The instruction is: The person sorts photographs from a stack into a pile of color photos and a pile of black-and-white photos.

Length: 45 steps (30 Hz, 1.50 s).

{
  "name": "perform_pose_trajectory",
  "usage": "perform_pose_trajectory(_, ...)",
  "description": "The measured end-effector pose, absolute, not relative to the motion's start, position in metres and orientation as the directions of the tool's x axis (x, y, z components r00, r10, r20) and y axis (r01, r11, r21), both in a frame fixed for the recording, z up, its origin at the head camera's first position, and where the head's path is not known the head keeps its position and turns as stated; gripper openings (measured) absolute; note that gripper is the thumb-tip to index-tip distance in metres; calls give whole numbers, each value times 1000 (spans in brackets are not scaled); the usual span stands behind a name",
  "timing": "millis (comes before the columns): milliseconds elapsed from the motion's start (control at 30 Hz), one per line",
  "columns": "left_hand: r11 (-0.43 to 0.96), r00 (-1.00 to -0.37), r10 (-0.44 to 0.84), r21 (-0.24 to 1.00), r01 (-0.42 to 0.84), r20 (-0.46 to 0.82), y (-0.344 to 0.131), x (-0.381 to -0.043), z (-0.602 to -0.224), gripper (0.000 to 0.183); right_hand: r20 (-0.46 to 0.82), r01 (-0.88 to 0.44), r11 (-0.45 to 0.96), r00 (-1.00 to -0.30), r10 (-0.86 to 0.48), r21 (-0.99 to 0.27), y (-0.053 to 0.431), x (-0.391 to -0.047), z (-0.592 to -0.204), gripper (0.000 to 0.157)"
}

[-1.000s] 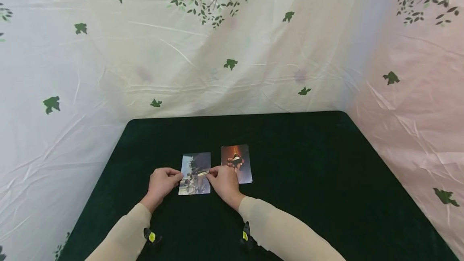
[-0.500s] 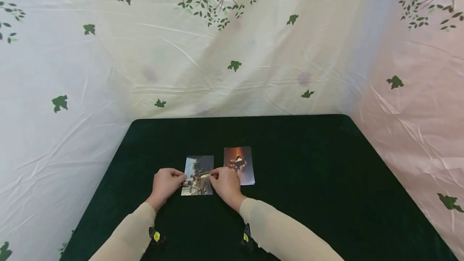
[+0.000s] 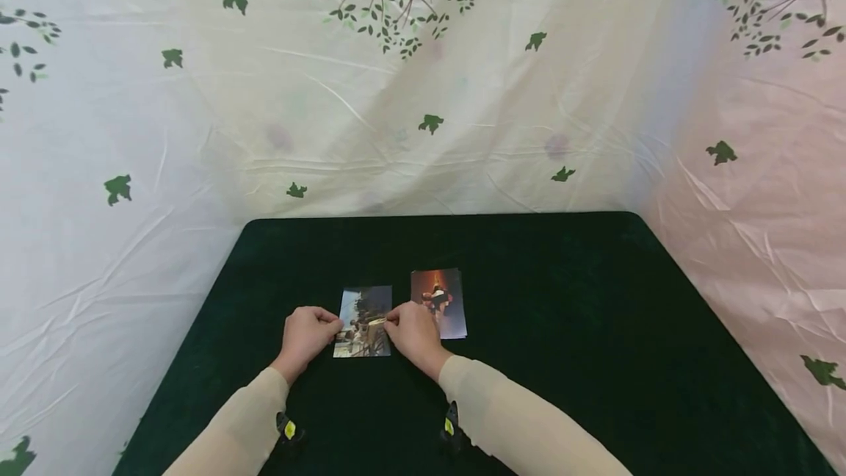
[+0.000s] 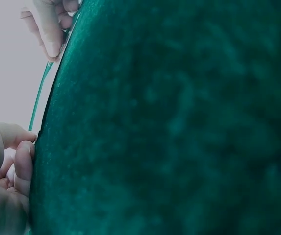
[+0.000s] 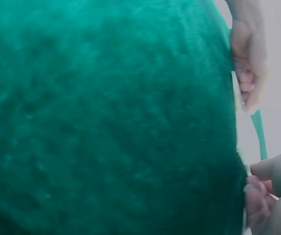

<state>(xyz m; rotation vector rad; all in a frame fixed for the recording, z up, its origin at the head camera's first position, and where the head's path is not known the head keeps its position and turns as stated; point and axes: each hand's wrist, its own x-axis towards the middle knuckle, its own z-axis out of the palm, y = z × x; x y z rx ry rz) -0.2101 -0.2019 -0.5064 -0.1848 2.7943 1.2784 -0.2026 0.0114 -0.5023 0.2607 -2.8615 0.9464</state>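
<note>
In the head view, a printed picture card (image 3: 363, 342) with a pale sky and figures is held between both hands, just left of the table's middle. My left hand (image 3: 307, 338) pinches its left edge between thumb and fingers. At the opposite edge, my right hand (image 3: 418, 335) pinches it the same way. A small stack of picture cards (image 3: 449, 308), the top one dark with an orange glow, lies just right of it, its lower left corner hidden by the right hand. Seen edge-on in the left wrist view, the card (image 4: 44, 93) spans the two hands.
Dark green cloth covers the table (image 3: 562, 300), whose rounded far corners meet a pale curtain (image 3: 370, 175) printed with leaves and branches. The curtain continues along both sides. Dark devices with yellow marks sit at the left wrist (image 3: 288, 428) and right wrist (image 3: 450, 424).
The head view has shifted slightly, so the scene sits a little further right and lower. The held card appears slightly shorter. Both hands keep their pinch on its edges.
</note>
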Motion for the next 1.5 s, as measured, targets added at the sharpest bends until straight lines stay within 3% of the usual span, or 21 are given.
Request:
perform_pose_trajectory(133, 637, -989, -83, 756, -148, -123, -203, -212, -506, 14, 103, -198, 799, -980, -169, -568, 12, -205, -495, 11)
perform_pose_trajectory(267, 629, -986, -85, 760, -165, -144, -203, -213, -504, 15, 136, -229, 757, -973, -185, -612, 26, -203, -485, 14)
perform_pose_trajectory(467, 586, -994, -88, 805, -99, -58, -185, -207, -497, 13, 230, -146, 704, -973, 26, -695, 83, -208, -484, 8)
perform_pose_trajectory(633, 556, -999, -28, 831, 13, 34, -143, -199, -482, 14, 160, -12, 692, -975, 151, -722, 122, -211, -495, 15)
perform_pose_trajectory(767, 558, -996, -12, 828, 63, 84, -104, -195, -476, 24, 83, 43, 680, -985, 151, -732, 131, -209, -507, 26)
perform_pose_trajectory(967, 624, -995, -59, 781, 28, 82, -61, -194, -481, 44, 60, 58, 659, -986, 155, -750, 132, -206, -513, 31)
perform_pose_trajectory(1500, 606, -999, 21, 794, 50, 47, -47, -192, -488, 46, -18, 95, 656, -992, 123, -749, 135, -203, -515, 35)
